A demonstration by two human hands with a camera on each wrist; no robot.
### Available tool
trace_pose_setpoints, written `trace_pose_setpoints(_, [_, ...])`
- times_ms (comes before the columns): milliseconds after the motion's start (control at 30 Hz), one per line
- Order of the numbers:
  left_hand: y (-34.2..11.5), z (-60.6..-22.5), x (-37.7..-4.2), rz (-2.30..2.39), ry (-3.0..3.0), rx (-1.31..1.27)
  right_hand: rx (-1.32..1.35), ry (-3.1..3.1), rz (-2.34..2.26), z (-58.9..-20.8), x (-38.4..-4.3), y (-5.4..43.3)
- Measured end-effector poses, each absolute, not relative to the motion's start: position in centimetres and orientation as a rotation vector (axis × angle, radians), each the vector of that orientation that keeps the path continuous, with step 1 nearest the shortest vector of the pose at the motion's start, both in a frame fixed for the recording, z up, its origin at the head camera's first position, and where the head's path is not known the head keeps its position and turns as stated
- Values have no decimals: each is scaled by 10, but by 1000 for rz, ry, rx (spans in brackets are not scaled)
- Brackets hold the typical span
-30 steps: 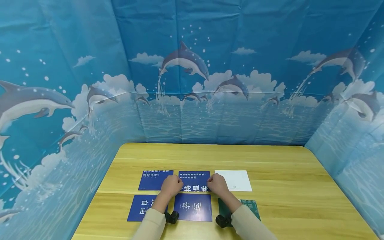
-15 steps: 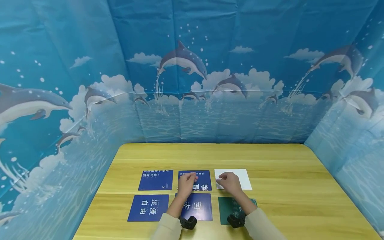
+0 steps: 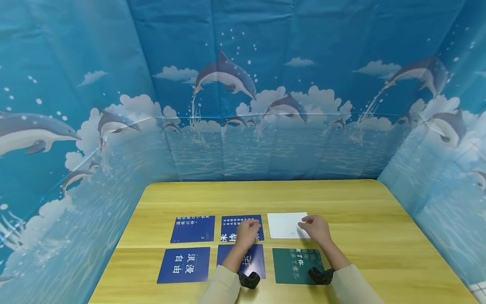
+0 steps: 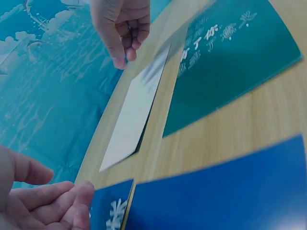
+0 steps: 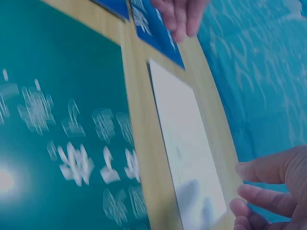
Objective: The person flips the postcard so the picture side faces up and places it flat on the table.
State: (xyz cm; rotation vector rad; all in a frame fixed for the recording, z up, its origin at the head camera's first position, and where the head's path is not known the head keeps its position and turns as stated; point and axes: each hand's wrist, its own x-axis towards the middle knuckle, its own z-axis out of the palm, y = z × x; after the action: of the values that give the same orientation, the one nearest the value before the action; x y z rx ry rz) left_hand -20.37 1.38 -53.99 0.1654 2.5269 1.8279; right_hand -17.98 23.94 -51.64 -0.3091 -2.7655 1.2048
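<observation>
My left hand (image 3: pixel 247 233) hovers over the blue card with white lettering (image 3: pixel 229 223) in the middle of the far row, its fingers loosely bent and holding nothing. In the left wrist view a gap shows between its thumb and fingers (image 4: pixel 72 203). At the right edge of the white card (image 3: pixel 286 226) is my right hand (image 3: pixel 318 229), thumb and fingers apart with nothing between them. Its shadow falls on the white card (image 5: pixel 184 139) in the right wrist view. Nearer to me lies a green card (image 3: pixel 290 266) with pale lettering, beneath my right wrist.
Two more blue cards lie at the left, one in the far row (image 3: pixel 193 231) and one in the near row (image 3: pixel 183 266). Another blue card (image 3: pixel 256 261) is partly covered by my left forearm. A dolphin-printed curtain (image 3: pixel 235 147) surrounds the wooden table (image 3: pixel 364 219).
Both hands have moved right: the left from the gap between the left and middle far cards onto the middle one, the right across the white card to its right edge. The cards stay in place.
</observation>
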Motion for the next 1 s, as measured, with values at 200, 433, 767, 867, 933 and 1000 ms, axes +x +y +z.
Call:
trace_pose_setpoints(200, [26,-535,-204,1733,2528,225,-385,-2794,1184,-519,-184,264])
trace_pose_setpoints(433, [35,-538,-207,1751,2507,216,-461,-2806,1193,-524,-185,272])
trace_pose_setpoints(767, [45,-536,-212,1731,2591,203,-504,-2780,1266,-531,-188,274])
trace_pose_setpoints(867, [49,-537,-211,1742,2612,190,-541,-2753,1282,-532,-188,272])
trace_pose_setpoints(933, [51,-537,-210,1754,2620,188,-574,-2732,1293,-533,-189,271])
trace_pose_setpoints(1000, [52,-538,-210,1767,2631,192,-599,-2720,1300,-533,-189,270])
